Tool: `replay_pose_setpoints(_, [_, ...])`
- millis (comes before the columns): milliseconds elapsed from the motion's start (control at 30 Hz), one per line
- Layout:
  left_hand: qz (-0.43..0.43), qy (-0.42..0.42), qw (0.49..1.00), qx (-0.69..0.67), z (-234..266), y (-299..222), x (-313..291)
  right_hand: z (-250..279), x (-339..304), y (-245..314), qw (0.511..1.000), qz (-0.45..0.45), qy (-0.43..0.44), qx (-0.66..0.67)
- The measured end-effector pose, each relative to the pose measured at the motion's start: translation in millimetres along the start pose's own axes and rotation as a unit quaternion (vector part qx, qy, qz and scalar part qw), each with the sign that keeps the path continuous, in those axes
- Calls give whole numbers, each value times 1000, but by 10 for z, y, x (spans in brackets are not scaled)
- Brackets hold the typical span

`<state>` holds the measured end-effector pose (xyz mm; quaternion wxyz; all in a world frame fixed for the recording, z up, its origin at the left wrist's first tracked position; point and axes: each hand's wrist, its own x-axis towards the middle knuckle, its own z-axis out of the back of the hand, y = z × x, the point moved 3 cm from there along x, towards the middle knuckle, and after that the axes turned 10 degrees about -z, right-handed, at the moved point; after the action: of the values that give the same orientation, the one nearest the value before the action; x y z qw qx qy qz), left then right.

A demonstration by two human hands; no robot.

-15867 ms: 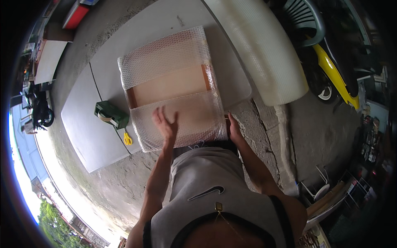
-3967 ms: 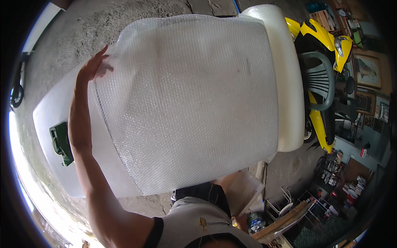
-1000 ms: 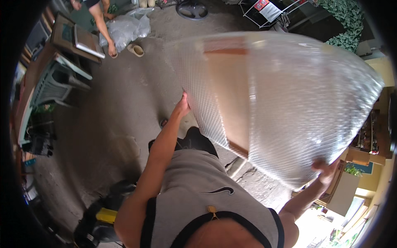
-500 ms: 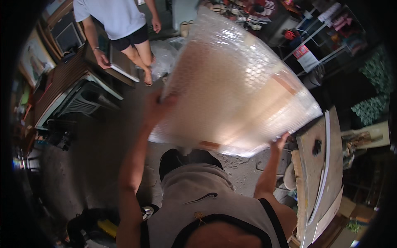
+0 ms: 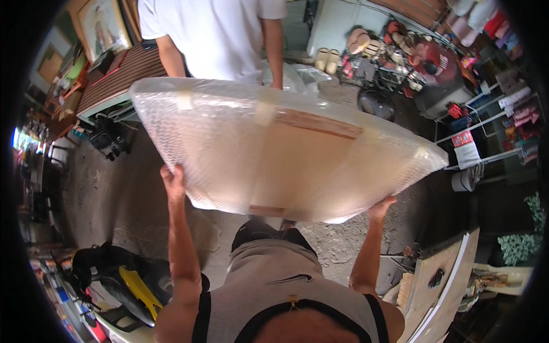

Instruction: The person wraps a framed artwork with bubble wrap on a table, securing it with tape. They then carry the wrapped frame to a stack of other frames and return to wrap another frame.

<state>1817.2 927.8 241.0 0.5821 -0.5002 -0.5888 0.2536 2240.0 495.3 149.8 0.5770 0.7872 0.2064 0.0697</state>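
Observation:
A large flat panel wrapped in bubble wrap [image 5: 229, 143] is held out in front of me, spanning the space between my hands. Brownish strips and bands of tape show on its surface; what lies inside is blurred by the wrap. My left hand [image 5: 175, 183] grips the panel's left edge, thumb up along the side. At the near right corner, my right hand [image 5: 381, 208] holds the lower edge, its fingers partly hidden underneath. Beyond the far edge stands a person in a white T-shirt [image 5: 223, 37], arms lowered behind the panel, so whether their hands touch it is hidden.
A slatted table [image 5: 123, 74] with a framed picture stands far left. A black and yellow motorbike [image 5: 128, 286] is at near left. Leaning boards [image 5: 437, 280] stand near right. Shoes [image 5: 372, 48] crowd the back, beside a metal rack [image 5: 486, 128] with hanging items.
The panel has swung from a steep tilt to a more level, crosswise position. My left hand has shifted left and nearer along its edge. The other person now stands closer, behind the panel.

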Motion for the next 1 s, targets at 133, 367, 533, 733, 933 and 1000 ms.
replay_pose_setpoints(133, [-152,122,950,242,155,-177,10,-332,323,-24,997,-34,69,24])
replay_pose_setpoints(367, [-274,4,882,384,941,-299,121,-1148,909,45,983,-35,178,28])
replay_pose_setpoints(533, [-138,-139,962,191,1295,-396,83,-1744,904,114,966,117,226,44])
replay_pose_setpoints(733, [-116,-213,955,169,1375,-812,21,-2132,756,336,974,147,174,0])
replay_pose_setpoints(933, [-328,-97,852,397,1203,-996,-10,-2277,687,476,971,110,208,49])
replay_pose_setpoints(1000, [-336,-97,856,380,1192,-1016,16,-2257,666,429,974,76,210,46])
